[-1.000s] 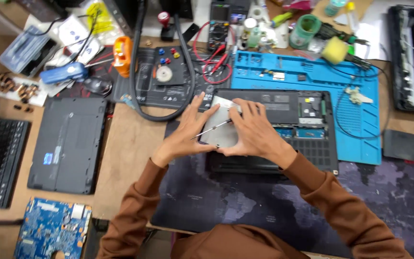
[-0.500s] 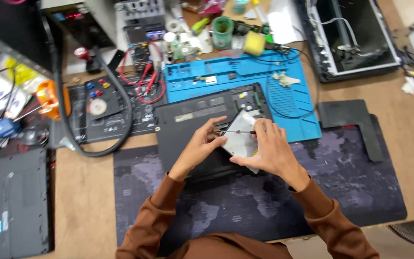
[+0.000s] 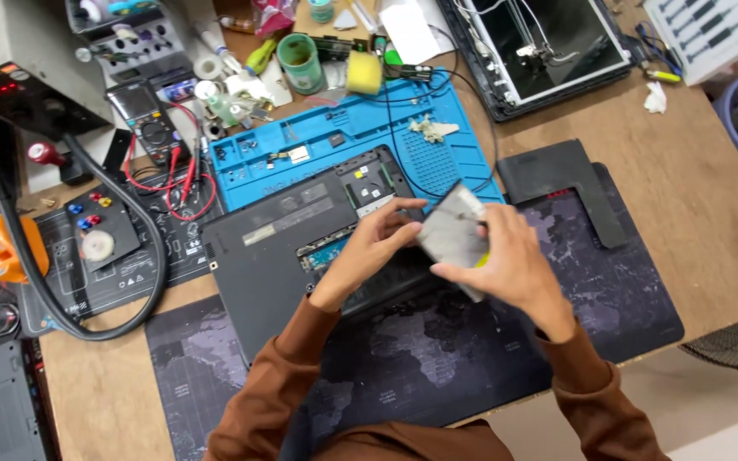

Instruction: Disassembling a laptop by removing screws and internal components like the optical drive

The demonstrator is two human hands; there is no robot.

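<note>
A person in brown sleeves holds a flat, silvery metal drive [image 3: 453, 236] above an opened dark laptop base [image 3: 292, 248] on a cluttered wooden desk [image 3: 694, 205]. The right hand [image 3: 512, 265] grips the drive from its 4 o'clock side, fingers wrapped around the lower edge and thumb pressed along its face. The left hand [image 3: 375, 248] comes in from 9 o'clock, its fingers pinching the drive's upper left edge. The drive is tilted and clear of the laptop, hovering over the machine's right end. At 12 o'clock from the hands lies a blue repair mat [image 3: 360, 137] strewn with small parts; a multimeter [image 3: 154, 128] with red leads sits at 10 o'clock. A dark desk pad [image 3: 437, 358] printed with a world map spreads under the laptop, and a stripped screen frame [image 3: 548, 47] rests at 1 o'clock.
</note>
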